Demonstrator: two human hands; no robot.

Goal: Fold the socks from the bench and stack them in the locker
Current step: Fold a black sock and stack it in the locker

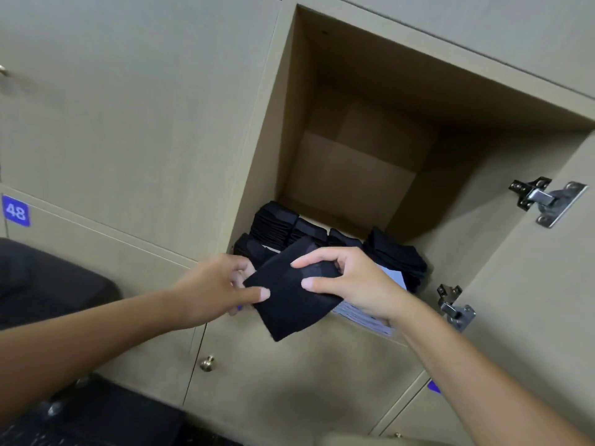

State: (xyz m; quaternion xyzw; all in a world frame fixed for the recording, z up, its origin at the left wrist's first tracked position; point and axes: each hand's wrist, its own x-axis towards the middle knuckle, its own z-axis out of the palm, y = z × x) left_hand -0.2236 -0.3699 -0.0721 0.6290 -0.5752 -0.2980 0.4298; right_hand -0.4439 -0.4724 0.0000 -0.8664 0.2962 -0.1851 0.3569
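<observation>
- Left hand [214,284] and right hand [351,281] both pinch one folded black sock [289,297], thumbs on top, at the open locker [363,169] mouth.
- Behind it, stacked socks [280,225] line the shelf — much is done.
- This one is not yet stacked; the dark desk [48,278] is mostly out of view.

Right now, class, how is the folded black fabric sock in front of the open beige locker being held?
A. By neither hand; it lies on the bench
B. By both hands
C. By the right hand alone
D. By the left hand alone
B: the left hand and the right hand both pinch the folded black sock at the locker opening.
</observation>
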